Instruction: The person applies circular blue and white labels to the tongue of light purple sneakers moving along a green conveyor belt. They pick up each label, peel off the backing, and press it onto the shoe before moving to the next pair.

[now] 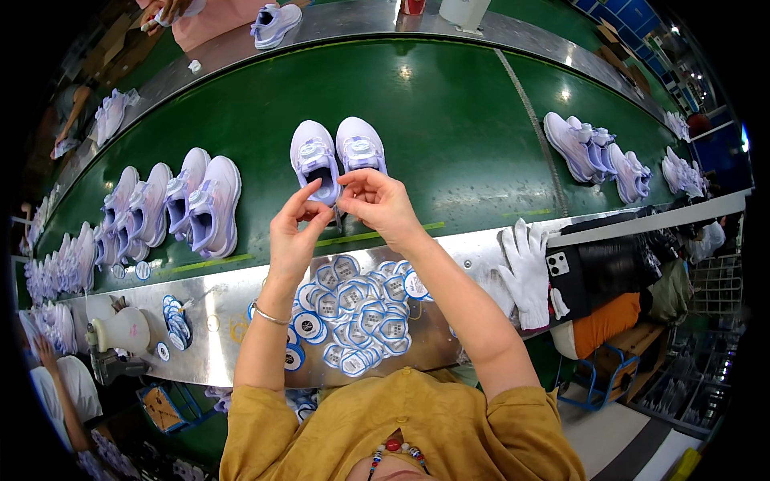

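A pair of pale lavender sneakers, the left shoe [313, 144] and the right shoe [359, 143], stands on the green conveyor belt with toes pointing away from me. My left hand [295, 228] is at the heel of the left shoe, its thumb and forefinger pinched. Close beside it, my right hand [377, 207] pinches near the heels and covers the back of the right shoe. A thin greyish piece shows between the fingertips; what it is I cannot make out. Below my hands, round white tags with blue rims [353, 313] lie heaped on the metal ledge.
More lavender sneakers [215, 208] stand on the belt at left, with others [571, 148] at right. White gloves [525, 272] and a dark phone [559, 268] lie on the right ledge. A white bottle [124, 330] stands at left. A person's hand [164, 12] shows across the belt.
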Demonstrator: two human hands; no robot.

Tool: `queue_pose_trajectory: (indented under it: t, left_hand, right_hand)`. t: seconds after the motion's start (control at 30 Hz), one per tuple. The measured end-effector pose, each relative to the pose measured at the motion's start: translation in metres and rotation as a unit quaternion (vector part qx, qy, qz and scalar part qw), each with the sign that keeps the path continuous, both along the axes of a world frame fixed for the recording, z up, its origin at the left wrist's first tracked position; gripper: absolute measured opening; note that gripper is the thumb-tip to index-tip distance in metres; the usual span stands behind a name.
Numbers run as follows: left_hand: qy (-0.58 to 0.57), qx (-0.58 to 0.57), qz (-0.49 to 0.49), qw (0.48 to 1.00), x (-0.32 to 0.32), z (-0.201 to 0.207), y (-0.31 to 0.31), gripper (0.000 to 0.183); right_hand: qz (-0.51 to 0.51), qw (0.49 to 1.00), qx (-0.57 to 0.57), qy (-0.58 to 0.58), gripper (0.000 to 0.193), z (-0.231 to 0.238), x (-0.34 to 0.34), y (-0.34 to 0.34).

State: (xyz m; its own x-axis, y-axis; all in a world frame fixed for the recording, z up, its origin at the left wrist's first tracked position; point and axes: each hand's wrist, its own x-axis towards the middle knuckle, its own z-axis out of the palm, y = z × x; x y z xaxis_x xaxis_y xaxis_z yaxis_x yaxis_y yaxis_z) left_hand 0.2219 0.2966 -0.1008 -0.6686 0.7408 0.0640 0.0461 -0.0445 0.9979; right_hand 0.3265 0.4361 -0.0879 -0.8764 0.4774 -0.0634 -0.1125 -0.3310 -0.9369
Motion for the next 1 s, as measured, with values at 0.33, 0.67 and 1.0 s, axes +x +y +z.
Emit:
queue_pose_trajectory:
  t: [0.33,0.67,1.0]
  left_hand:
    - [0.036,-0.017,-0.004,0.999,-0.002,0.006,-0.006,0.047]
    - [0.019,-0.011,-0.006,1.000,-0.007,0.008,-0.010,0.048]
    - [0.014,-0.007,-0.004,1.000,-0.009,0.008,-0.012,0.048]
  right_hand:
    - [0.036,0.994,0.100,-0.004,0.027,-0.005,-0.010,-0.002]
    - [0.033,0.999,0.021,0.018,0.029,-0.002,-0.009,-0.003]
    - [0.030,0.997,0.074,0.008,0.027,-0.010,-0.016,-0.012]
